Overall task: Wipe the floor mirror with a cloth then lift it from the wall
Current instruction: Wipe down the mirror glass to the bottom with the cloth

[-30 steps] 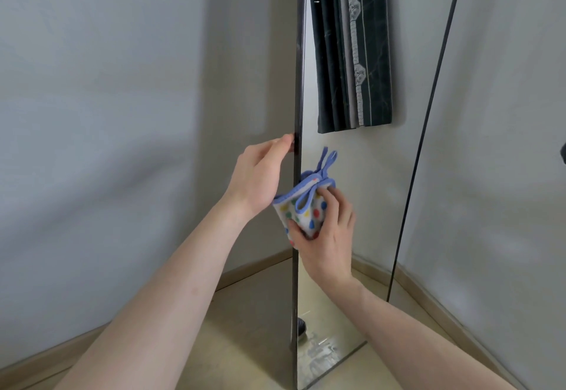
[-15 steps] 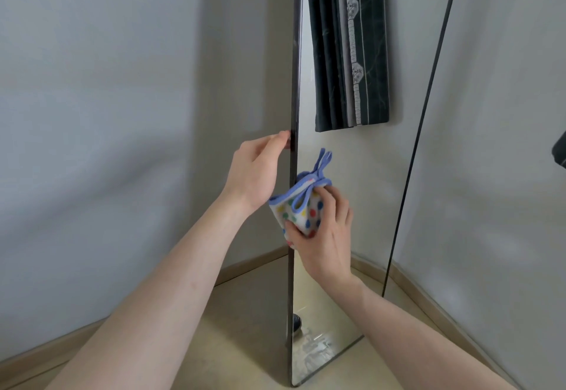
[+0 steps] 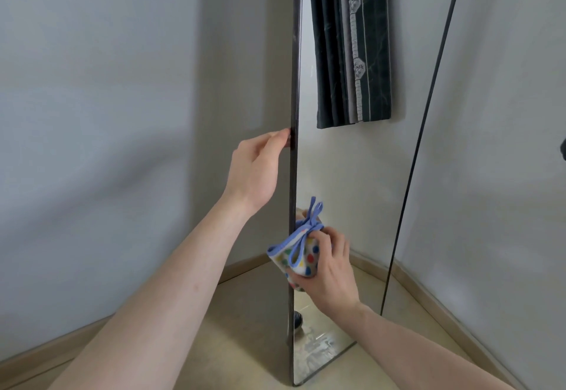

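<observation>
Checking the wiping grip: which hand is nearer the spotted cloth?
Right. The right hand holds the cloth against the mirror; the left hand grips the mirror's edge higher up.

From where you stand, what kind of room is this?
Probably a room in a home: a floor mirror stands in a corner of plain walls with skirting, reflecting a dark curtain.

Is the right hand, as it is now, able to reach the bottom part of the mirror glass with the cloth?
Probably yes. The right hand already presses the dotted cloth on the mirror glass, and nothing lies between it and the smeared lower part; the left hand only holds the frame edge higher up.
</observation>
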A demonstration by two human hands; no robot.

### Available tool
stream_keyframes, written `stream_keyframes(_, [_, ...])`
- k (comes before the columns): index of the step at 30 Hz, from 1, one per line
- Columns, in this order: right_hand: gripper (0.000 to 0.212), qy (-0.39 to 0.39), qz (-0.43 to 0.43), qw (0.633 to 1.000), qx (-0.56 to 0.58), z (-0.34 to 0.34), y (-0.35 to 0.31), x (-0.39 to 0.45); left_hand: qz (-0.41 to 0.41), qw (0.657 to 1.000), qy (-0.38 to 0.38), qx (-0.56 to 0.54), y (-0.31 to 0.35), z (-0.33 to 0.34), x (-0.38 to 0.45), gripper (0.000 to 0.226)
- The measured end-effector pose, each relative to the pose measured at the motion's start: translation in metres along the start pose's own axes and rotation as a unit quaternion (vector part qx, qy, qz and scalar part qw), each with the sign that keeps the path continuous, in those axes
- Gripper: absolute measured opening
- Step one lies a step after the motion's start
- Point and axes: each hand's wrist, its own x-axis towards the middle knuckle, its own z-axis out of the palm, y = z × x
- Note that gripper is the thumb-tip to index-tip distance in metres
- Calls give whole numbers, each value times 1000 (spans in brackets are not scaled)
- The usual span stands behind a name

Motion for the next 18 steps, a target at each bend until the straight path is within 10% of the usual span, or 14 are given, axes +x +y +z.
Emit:
stream_keyframes(6, [86,-61,15,998,11,-7,43,-2,9,1000,26,-7,-2,2,3,40])
stream_keyframes(18, [74,76,250,962,84,-28,129,31,7,998,67,-15,-13,9,19,30])
